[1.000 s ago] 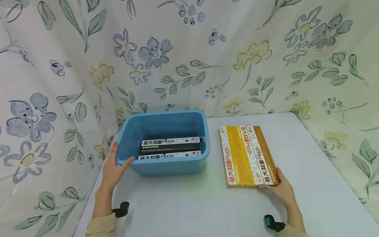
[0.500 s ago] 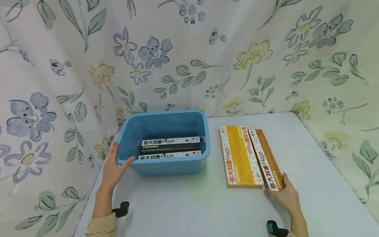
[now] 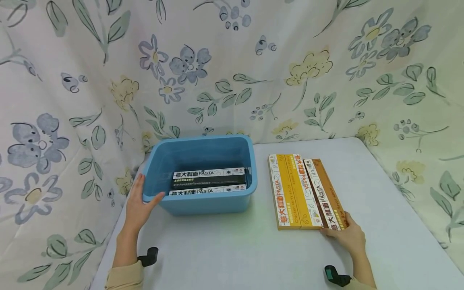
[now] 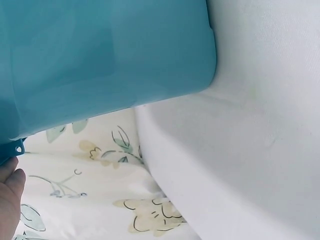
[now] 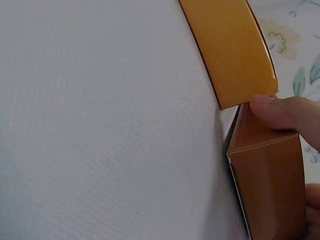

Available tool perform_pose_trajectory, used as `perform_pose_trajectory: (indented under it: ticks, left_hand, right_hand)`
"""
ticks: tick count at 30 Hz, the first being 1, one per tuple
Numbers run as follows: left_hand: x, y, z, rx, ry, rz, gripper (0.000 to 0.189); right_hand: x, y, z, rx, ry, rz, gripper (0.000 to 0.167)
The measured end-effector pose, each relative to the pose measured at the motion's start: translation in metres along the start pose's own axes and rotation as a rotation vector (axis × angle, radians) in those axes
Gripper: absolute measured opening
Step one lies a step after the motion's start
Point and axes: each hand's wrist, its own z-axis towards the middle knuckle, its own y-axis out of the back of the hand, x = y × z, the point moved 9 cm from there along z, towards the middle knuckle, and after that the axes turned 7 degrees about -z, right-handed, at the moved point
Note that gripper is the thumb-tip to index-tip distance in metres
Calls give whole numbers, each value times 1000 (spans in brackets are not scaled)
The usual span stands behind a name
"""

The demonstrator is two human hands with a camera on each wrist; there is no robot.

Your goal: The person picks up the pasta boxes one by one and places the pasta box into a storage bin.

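Observation:
My left hand (image 3: 139, 205) rests at the near left corner of a light blue plastic bin (image 3: 206, 206), fingers straight along its left side and thumb at the front rim. In the left wrist view its fingertips (image 4: 14, 180) touch the bin's rim. Inside the bin lie black-and-white pasta boxes (image 3: 208, 181). My right hand (image 3: 351, 237) pinches the near end of a brown pasta box (image 3: 328, 189) between thumb and fingers. Two yellow pasta boxes (image 3: 294, 193) lie flat beside it on the left, with a narrow gap between.
A white table (image 3: 232, 253) carries the bin at left and the boxes at right. Behind and around it hangs a flowered cloth (image 3: 232, 68). A black wrist camera (image 3: 336, 276) sits on my right wrist, another black wrist camera (image 3: 148, 256) on my left.
The brown pasta box has come apart from the yellow ones, shifting right and toward me, then slightly back. My right hand moved with it. My left hand and the bin stayed put.

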Motion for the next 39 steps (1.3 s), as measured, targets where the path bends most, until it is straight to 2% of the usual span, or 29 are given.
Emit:
perform_pose_trajectory:
  ticks: [11, 23, 31, 39]
  left_hand:
    - [0, 1, 0, -4, -10, -9, 94]
    - [1, 0, 0, 2, -3, -8, 95]
    - [2, -1, 1, 3, 1, -2, 95]
    - [2, 0, 1, 3, 6, 0, 95]
  right_hand:
    - [-7, 8, -4, -100, -107, 156, 102]
    - [-12, 10, -1, -133, -192, 298, 102]
    - [-9, 17, -5, -175, -215, 332, 99]
    - [-7, 21, -6, -157, -221, 334, 99]
